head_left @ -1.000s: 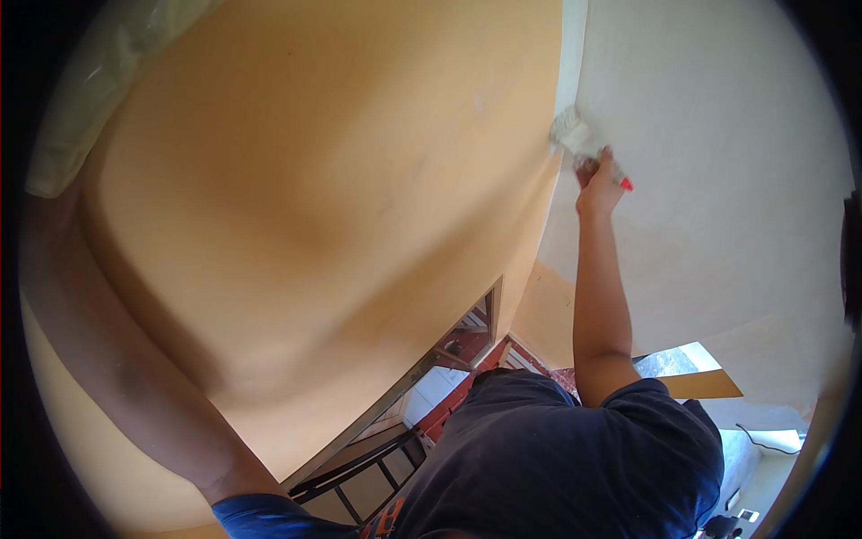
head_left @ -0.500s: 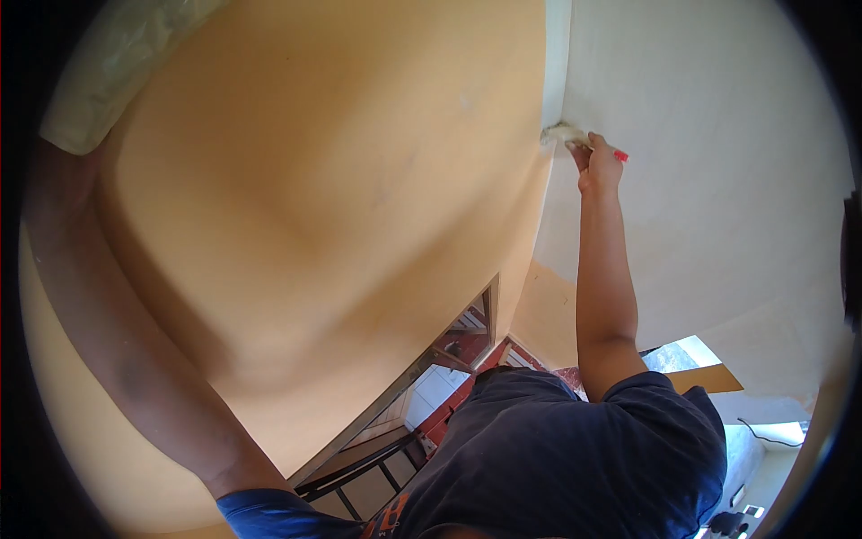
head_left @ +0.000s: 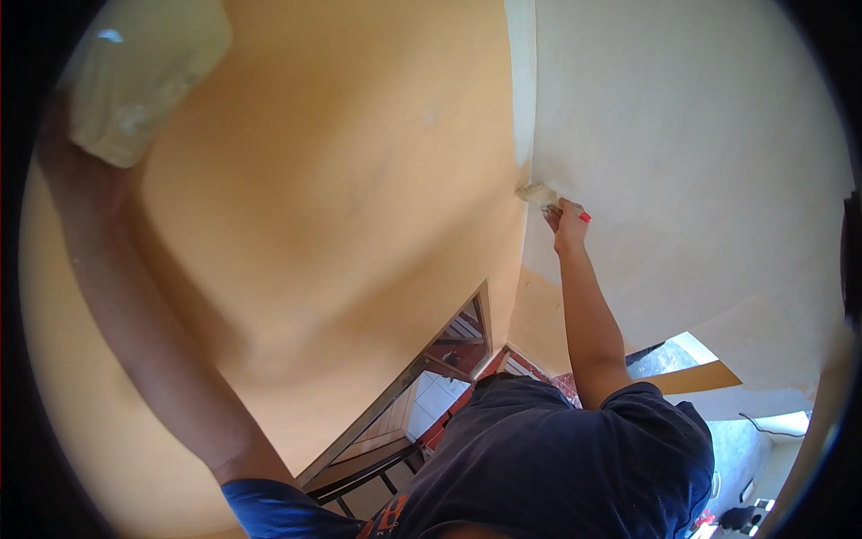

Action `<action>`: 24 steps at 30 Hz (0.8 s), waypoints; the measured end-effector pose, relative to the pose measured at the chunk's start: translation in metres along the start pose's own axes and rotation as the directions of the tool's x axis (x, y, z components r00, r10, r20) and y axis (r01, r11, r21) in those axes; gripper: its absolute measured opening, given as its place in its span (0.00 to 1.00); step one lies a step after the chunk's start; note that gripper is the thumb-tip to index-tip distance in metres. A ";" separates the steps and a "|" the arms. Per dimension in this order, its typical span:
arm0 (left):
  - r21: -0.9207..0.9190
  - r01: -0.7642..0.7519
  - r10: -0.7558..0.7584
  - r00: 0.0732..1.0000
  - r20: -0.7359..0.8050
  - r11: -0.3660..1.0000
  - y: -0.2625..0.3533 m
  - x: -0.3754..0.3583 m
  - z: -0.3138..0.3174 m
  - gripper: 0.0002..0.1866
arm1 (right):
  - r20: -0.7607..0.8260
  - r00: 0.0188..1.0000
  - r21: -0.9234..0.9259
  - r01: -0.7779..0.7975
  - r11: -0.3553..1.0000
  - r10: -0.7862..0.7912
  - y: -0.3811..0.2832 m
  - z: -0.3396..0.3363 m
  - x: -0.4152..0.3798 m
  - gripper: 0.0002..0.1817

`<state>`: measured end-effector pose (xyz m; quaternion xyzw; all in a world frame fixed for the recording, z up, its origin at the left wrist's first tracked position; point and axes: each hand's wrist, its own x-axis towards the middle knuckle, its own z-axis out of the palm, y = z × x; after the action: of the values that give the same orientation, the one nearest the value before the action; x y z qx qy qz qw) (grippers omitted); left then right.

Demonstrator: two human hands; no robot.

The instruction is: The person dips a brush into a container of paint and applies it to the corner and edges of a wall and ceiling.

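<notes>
My right hand [head_left: 570, 226] is closed around a paintbrush [head_left: 540, 195] whose red handle end sticks out past my fingers. The brush's pale bristles meet the corner where the yellow-orange wall [head_left: 359, 180] joins the whitish wall [head_left: 682, 171]. Just above the bristles, a light painted strip [head_left: 522, 81] runs up along that corner. At the upper left, my left hand [head_left: 85, 175] holds up a cream-coloured plastic container [head_left: 148, 81]. Its fingers are mostly hidden behind the container and in the dark image edge, and the contents do not show.
Below me, beside my torso, is a black metal frame with bars [head_left: 373, 481]. A framed opening [head_left: 462, 337] low in the yellow-orange wall shows reddish and white surfaces beyond. At lower right there is another bright opening [head_left: 669, 355] and a dark cable [head_left: 770, 429].
My right hand has brought the paintbrush lower along the wall corner. The container in my left hand appears farther down and more fully in view; the camera has shifted slightly too.
</notes>
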<state>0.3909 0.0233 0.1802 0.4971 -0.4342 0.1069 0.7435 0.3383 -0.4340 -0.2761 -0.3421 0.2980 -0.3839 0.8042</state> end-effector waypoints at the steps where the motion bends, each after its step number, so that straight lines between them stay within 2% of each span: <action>1: 0.010 -0.011 0.011 1.000 -0.001 1.000 -0.004 -0.008 0.007 0.27 | -0.006 1.000 -0.023 -0.007 1.000 0.007 -0.002 -0.003 0.005 0.07; 3: -0.184 0.077 -0.032 0.971 0.236 0.980 -0.029 -0.029 0.033 0.23 | 0.027 0.999 -0.039 -0.036 0.999 0.037 -0.009 0.008 0.010 0.08; 5: 0.020 0.022 -0.025 0.991 0.128 1.000 -0.062 -0.041 0.045 0.29 | 0.098 0.992 -0.022 0.076 0.997 -0.073 -0.023 0.035 0.011 0.09; 7: 0.297 -0.013 -0.045 0.982 0.185 0.955 -0.088 -0.056 0.061 0.37 | 0.129 0.989 -0.029 0.082 0.996 -0.078 -0.042 0.059 0.013 0.10; 9: 0.377 0.032 -0.121 0.969 0.217 0.926 -0.101 -0.068 0.085 0.45 | 0.158 0.984 -0.038 0.090 0.995 -0.083 -0.059 0.067 0.007 0.12; 11: 0.398 0.048 -0.154 0.959 0.238 0.916 -0.106 -0.077 0.097 0.45 | 0.174 0.983 0.261 0.004 0.965 -0.051 -0.076 0.064 -0.002 0.11; 12: 0.418 0.061 -0.184 0.947 0.261 0.906 -0.107 -0.080 0.100 0.45 | 0.181 0.982 0.348 -0.013 0.938 -0.054 -0.083 0.063 -0.008 0.09; 13: 0.417 0.062 -0.187 0.945 0.268 0.907 -0.108 -0.081 0.099 0.45 | 0.174 0.983 0.351 -0.011 0.936 -0.054 -0.080 0.061 -0.008 0.09; 15: 0.366 0.129 -0.223 0.948 0.227 0.922 -0.107 -0.082 0.092 0.47 | 0.200 0.976 0.295 0.028 0.955 -0.091 -0.067 0.056 -0.004 0.07; 17: 0.368 0.137 -0.226 0.950 0.213 0.920 -0.106 -0.086 0.085 0.47 | 0.196 0.977 0.279 0.025 0.960 -0.082 -0.023 0.035 0.015 0.05; 19: 0.367 0.135 -0.218 0.956 0.194 0.920 -0.105 -0.090 0.078 0.47 | 0.201 0.979 0.166 -0.026 0.986 -0.008 0.009 0.008 0.028 0.05; 20: 0.341 0.130 -0.199 0.964 0.177 0.931 -0.105 -0.092 0.075 0.48 | 0.201 0.979 0.172 -0.022 0.985 -0.013 0.014 -0.001 0.023 0.05; 22: 0.314 0.119 -0.179 0.970 0.167 0.942 -0.106 -0.097 0.073 0.49 | 0.031 0.998 -0.004 -0.061 0.998 0.061 0.020 -0.018 0.013 0.05; 23: 0.319 0.126 -0.181 0.972 0.150 0.939 -0.107 -0.100 0.073 0.49 | 0.031 0.998 0.002 -0.057 0.998 0.057 0.021 -0.023 0.010 0.05; 24: 0.324 0.131 -0.182 0.974 0.132 0.937 -0.107 -0.099 0.073 0.50 | 0.012 0.998 -0.079 -0.063 0.995 0.064 0.019 -0.025 0.009 0.06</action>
<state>0.3552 -0.0622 0.0455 0.6488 -0.4290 0.0748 0.6241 0.3325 -0.4405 -0.3078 -0.3667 0.3177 -0.3435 0.8042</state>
